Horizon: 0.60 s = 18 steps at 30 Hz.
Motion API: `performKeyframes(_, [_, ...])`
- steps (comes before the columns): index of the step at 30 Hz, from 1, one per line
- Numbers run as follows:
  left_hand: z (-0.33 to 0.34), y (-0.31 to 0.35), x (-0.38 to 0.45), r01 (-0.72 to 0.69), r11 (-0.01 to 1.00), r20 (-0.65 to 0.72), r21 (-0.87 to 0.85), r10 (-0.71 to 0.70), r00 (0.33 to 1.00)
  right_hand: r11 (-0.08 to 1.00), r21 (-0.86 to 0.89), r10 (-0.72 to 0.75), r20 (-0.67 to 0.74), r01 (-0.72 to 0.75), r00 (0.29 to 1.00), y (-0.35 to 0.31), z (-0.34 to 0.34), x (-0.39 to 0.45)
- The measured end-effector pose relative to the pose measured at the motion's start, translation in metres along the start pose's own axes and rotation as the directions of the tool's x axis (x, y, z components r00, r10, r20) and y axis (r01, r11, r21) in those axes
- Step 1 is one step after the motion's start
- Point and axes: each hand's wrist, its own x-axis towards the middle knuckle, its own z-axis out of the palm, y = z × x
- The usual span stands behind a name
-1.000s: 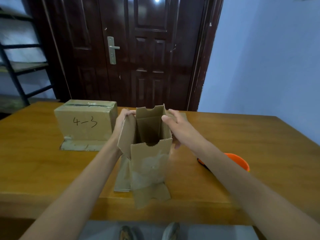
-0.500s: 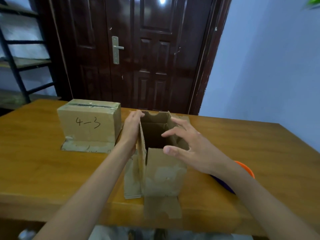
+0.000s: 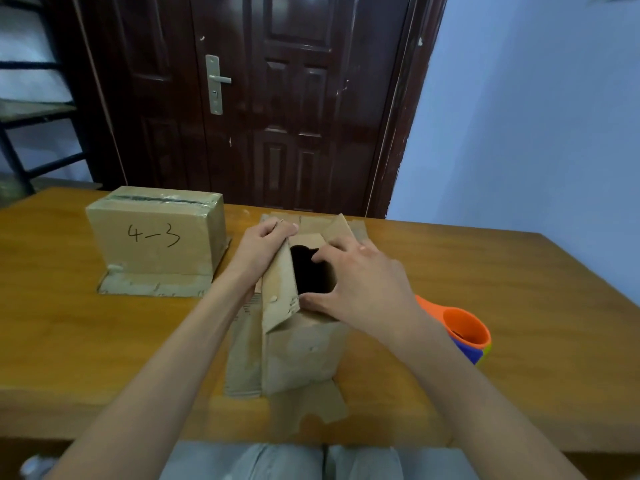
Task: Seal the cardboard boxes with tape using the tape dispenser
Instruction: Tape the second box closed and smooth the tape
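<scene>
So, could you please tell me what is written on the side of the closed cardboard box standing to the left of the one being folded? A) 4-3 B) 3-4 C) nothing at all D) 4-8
A: the closed cardboard box bears a handwritten "4-3" on the side facing the camera, while the left hand and right hand work the flaps of the open box beside it.

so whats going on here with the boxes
A person is folding shut the top flaps of an open cardboard box at the near edge of the wooden table. The left hand grips the left flap and the right hand presses down the right one; the opening still shows. A taped box marked 4-3 stands to the left. The orange tape dispenser lies untouched on the right.
</scene>
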Motion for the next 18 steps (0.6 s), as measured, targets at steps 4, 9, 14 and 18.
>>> performKeyframes(4, [-0.004,-0.004,0.002,0.061,0.998,0.039,-0.004,-0.06,0.997,0.983,0.185,0.053,-0.227,-0.01,0.972,-0.014,0.006,-0.003])
performKeyframes(9, [-0.003,-0.008,0.004,0.133,0.985,0.011,-0.109,-0.133,0.991,0.587,0.808,0.209,-0.101,-0.042,0.973,-0.03,0.017,-0.017])
performKeyframes(14, [0.002,-0.009,0.004,0.148,0.984,-0.024,-0.102,-0.151,0.988,0.851,0.518,0.14,-0.068,-0.085,0.988,-0.03,0.035,-0.018])
performKeyframes(18, [0.002,-0.013,0.008,0.161,0.983,-0.058,-0.09,-0.167,0.984,0.932,0.363,0.042,-0.039,-0.025,0.998,-0.026,0.034,-0.02])
